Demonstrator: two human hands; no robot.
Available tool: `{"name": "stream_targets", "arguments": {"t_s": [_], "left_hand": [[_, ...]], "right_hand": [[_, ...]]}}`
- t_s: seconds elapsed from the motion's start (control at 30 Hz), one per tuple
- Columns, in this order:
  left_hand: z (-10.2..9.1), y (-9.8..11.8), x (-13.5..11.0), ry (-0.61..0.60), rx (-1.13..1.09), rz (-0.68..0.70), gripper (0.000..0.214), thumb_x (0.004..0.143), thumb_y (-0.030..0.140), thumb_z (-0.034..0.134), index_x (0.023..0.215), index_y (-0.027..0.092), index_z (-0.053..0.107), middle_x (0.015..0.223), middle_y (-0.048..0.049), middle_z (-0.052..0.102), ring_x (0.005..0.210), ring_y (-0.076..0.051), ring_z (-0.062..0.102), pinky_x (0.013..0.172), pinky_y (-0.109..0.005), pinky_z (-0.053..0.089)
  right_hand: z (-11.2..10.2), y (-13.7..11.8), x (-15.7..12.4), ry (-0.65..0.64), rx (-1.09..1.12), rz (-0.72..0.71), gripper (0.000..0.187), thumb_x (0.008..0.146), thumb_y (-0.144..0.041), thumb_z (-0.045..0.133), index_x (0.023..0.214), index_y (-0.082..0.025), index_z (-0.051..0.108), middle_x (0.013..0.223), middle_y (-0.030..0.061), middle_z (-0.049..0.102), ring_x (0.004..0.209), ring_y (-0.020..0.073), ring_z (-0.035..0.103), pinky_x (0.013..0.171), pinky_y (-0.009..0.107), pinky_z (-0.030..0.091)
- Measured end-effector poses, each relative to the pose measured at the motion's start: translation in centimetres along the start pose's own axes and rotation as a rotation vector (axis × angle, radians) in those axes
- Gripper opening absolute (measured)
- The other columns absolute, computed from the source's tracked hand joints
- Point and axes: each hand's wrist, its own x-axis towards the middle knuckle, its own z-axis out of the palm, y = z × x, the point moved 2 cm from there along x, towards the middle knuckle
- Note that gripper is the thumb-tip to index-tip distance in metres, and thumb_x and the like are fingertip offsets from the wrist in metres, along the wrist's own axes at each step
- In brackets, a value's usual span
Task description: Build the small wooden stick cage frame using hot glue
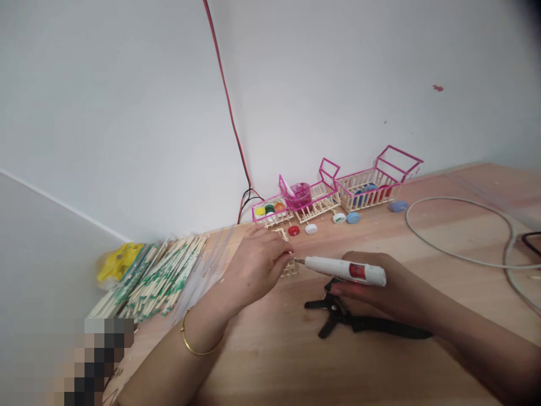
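Observation:
My left hand [262,256] is closed, its thumb and fingers pinching a small frame of pale wooden sticks [289,272] just above or on the table; most of the frame is hidden behind the fingers. My right hand [372,287] grips a white hot glue gun [338,269] with a red window on its side. The metal tip of the glue gun points left and is at the frame, close to my left thumb. Below my right hand lies a black hand tool [333,310] with spread jaws, which looks like wire strippers or pliers.
Along the wall stand mini carts of sticks with pink edges [367,192], some holding bottle caps. Loose caps, one red [293,230], lie in front. Paper-wrapped chopsticks [164,282] and a yellow bag [118,265] are at left. A grey cable [460,255] loops at right.

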Motion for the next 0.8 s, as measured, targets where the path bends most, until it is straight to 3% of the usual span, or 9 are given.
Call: {"name": "stream_targets", "arguments": {"t_s": [0.17, 0.3, 0.5, 0.67, 0.8], "left_hand": [[0.0, 0.1, 0.0, -0.009, 0.008, -0.004, 0.017, 0.09, 0.02, 0.048, 0.084, 0.016, 0.063, 0.081, -0.0039, 0.066, 0.08, -0.018, 0.055, 0.085, -0.037, 0.04], [-0.1, 0.0, 0.1, -0.005, 0.005, -0.012, 0.014, 0.089, 0.02, 0.051, 0.085, 0.017, 0.064, 0.083, -0.0033, 0.067, 0.082, -0.018, 0.056, 0.086, -0.037, 0.039], [-0.1, -0.1, 0.1, -0.011, 0.01, -0.021, 0.014, 0.089, 0.02, 0.052, 0.086, 0.018, 0.065, 0.083, -0.0028, 0.067, 0.083, -0.018, 0.057, 0.084, -0.036, 0.039], [0.0, -0.1, 0.1, -0.021, 0.016, -0.022, 0.014, 0.088, 0.02, 0.052, 0.083, 0.018, 0.066, 0.083, -0.003, 0.068, 0.083, -0.018, 0.058, 0.083, -0.036, 0.04], [0.1, -0.2, 0.0, -0.025, 0.04, -0.006, 0.016, 0.088, 0.021, 0.052, 0.083, 0.018, 0.066, 0.082, -0.004, 0.068, 0.082, -0.019, 0.058, 0.083, -0.036, 0.04]], "right_hand": [[-1.1, 0.9, 0.4, 0.144, -0.413, -0.162, 0.023, 0.078, -0.042, 0.063, 0.073, -0.021, 0.056, 0.079, 0.0041, 0.062, 0.065, 0.018, 0.058, 0.057, 0.029, 0.04], [-1.6, 2.9, 0.6, 0.155, -0.71, -0.102, 0.015, 0.073, -0.028, 0.064, 0.085, -0.019, 0.061, 0.094, 0.0078, 0.063, 0.066, 0.0199, 0.059, 0.061, 0.032, 0.039], [-2.5, 4.9, 0.7, 0.01, -0.623, -0.048, 0.025, 0.067, -0.021, 0.06, 0.092, -0.023, 0.063, 0.096, 0.0044, 0.065, 0.075, 0.02, 0.063, 0.064, 0.028, 0.04], [-4.1, 6.5, -0.1, 0.04, -0.632, -0.055, 0.042, 0.059, -0.023, 0.065, 0.101, -0.028, 0.064, 0.106, 0.0045, 0.065, 0.088, 0.0258, 0.064, 0.069, 0.034, 0.042], [-4.9, 4.4, -1.2, 0.19, -0.648, -0.11, 0.034, 0.06, -0.031, 0.069, 0.094, -0.031, 0.068, 0.105, 0.0063, 0.067, 0.09, 0.0303, 0.063, 0.072, 0.041, 0.043]]}}
